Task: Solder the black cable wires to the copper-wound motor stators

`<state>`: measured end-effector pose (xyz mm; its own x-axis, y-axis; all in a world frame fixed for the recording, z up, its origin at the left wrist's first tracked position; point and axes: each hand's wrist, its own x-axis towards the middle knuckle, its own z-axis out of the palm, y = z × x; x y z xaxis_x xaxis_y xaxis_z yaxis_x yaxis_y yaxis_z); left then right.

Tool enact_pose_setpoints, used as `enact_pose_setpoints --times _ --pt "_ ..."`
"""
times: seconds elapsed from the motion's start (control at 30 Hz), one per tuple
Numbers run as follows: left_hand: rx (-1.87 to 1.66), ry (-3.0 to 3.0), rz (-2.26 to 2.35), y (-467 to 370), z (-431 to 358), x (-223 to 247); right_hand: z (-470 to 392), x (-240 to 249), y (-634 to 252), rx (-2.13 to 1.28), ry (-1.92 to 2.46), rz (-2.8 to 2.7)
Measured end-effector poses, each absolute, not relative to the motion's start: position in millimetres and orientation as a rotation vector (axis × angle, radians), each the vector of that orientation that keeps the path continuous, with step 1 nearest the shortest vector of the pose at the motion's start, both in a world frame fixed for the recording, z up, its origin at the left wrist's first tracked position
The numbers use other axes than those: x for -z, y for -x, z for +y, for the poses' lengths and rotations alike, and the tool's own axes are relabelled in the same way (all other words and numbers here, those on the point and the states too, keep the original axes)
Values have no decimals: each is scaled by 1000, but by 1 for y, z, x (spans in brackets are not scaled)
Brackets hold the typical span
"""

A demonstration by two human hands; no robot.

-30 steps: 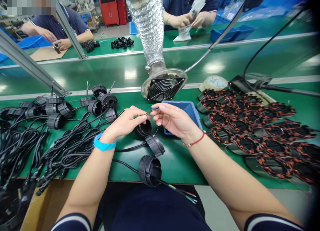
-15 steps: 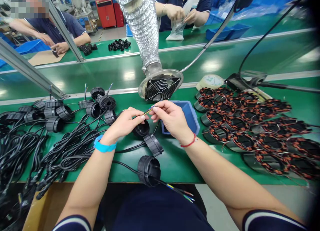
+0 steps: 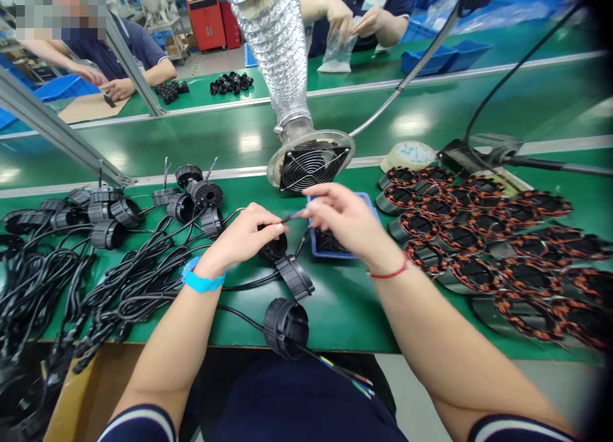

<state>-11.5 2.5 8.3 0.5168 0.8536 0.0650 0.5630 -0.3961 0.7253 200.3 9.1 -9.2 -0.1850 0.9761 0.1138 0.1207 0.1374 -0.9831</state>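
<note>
My left hand (image 3: pixel 249 234), with a blue band at the wrist, pinches a thin cable end (image 3: pixel 292 217) between thumb and fingers. At the wire tips, my right hand (image 3: pixel 335 215) has its thumb and fingers close together; what it grips is too small to make out. Under my left hand is a black round cap (image 3: pixel 275 247), partly hidden. Another ribbed black cap (image 3: pixel 295 277) lies just below. Nearer me, a larger black cap (image 3: pixel 286 327) has coloured wires coming out at the table edge. My right forearm partly covers a blue bin (image 3: pixel 335 253) holding small dark parts.
Black cables (image 3: pixel 138 289) with caps cover the left. Copper-wound rings (image 3: pixel 460 237) fill the right, with a tape roll (image 3: pixel 409 154) behind. A fan hood (image 3: pixel 311 164) hangs ahead on a silver duct. Two people work across the table.
My right hand has moved right and its fingers have spread a little, uncovering dark parts in the blue bin. The left hand has barely moved. The view has shifted slightly.
</note>
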Motion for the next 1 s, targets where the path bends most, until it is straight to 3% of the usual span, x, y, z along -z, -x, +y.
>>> enact_pose_setpoints --times 0.23,0.4,0.47,0.57,0.67,1.0 --pt "-184 -2172 775 -1 -9 -7 25 35 -239 -527 1703 -2255" --pt "-668 -2025 1215 10 5 2 22 46 -224 -272 1813 -2454" --pt "-723 -2085 1549 16 13 13 22 43 -217 -226 1860 -2450" --pt "-362 -2312 1891 18 19 31 22 39 -213 -207 1913 -2421" --pt "-92 -2372 2003 13 16 40 22 36 -213 -178 1913 -2446" --pt "-13 -2287 2176 27 20 21 20 31 -209 -150 1942 -2417"
